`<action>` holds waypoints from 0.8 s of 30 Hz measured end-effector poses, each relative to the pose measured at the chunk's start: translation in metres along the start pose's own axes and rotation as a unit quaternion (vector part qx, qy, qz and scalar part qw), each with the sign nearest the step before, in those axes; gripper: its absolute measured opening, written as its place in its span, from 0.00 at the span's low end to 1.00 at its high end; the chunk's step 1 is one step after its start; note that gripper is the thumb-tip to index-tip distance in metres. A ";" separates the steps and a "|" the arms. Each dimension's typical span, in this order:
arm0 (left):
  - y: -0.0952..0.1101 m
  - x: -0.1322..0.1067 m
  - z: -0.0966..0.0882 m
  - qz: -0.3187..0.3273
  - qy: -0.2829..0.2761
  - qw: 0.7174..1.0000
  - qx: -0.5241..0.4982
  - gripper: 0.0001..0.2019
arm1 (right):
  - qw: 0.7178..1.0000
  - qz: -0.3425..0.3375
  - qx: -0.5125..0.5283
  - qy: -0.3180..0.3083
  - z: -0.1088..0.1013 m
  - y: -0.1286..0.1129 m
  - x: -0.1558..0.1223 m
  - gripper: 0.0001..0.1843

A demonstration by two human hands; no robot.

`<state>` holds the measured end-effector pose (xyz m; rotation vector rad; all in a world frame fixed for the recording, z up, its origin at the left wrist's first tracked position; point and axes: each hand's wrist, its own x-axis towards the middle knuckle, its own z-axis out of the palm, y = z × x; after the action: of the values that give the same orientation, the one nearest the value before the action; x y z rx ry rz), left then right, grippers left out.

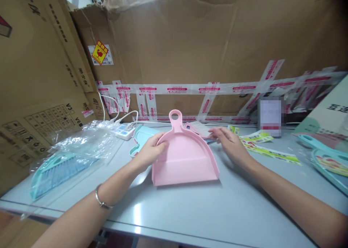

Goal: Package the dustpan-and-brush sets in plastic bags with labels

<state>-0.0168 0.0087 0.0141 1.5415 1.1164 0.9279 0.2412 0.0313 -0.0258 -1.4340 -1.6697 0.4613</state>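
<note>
A pink dustpan (186, 152) stands tilted over the table in the middle, its ring handle pointing away from me. My left hand (153, 148) grips its left edge, thumb on the inner face. Behind the dustpan is a small pink brush (199, 128) with pale bristles, partly hidden by it. My right hand (228, 143) has its curled fingers at the right end of this brush, closed on it. Left of the dustpan, a light-blue dustpan (144, 135) lies partly behind my left hand.
A wrapped teal brush (62, 172) lies at left under clear plastic. A power strip (125, 131) with white cables sits behind. Green printed strips (272, 152) lie at right, near a blurred phone-like device (270, 116) and a teal dustpan set (330, 161). Cardboard (176, 41) walls the back.
</note>
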 end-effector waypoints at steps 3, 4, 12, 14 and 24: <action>-0.004 0.002 -0.002 -0.004 -0.007 1.000 -0.004 0.16 | 0.978 -0.070 -0.191 -0.039 -0.002 0.025 0.023 0.24; -0.007 0.003 -0.002 -0.005 -0.010 1.000 0.000 0.16 | 0.973 -0.082 -0.209 -0.061 -0.001 0.030 0.028 0.23; -0.021 0.007 0.000 -0.008 -0.029 0.999 0.024 0.17 | 0.935 -0.158 -0.296 -0.117 -0.004 0.042 0.034 0.13; -0.020 0.008 0.000 -0.016 -0.021 0.999 0.019 0.16 | 0.929 -0.170 -0.311 -0.106 -0.005 0.044 0.034 0.13; -0.008 0.007 -0.004 -0.049 -0.008 0.999 -0.014 0.17 | 0.958 -0.165 -0.223 0.071 -0.023 0.030 0.033 0.09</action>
<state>-0.0198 0.0172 0.0070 1.4561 1.1528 0.8599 0.2788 0.0641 -0.0229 -1.4148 -1.9235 -0.2164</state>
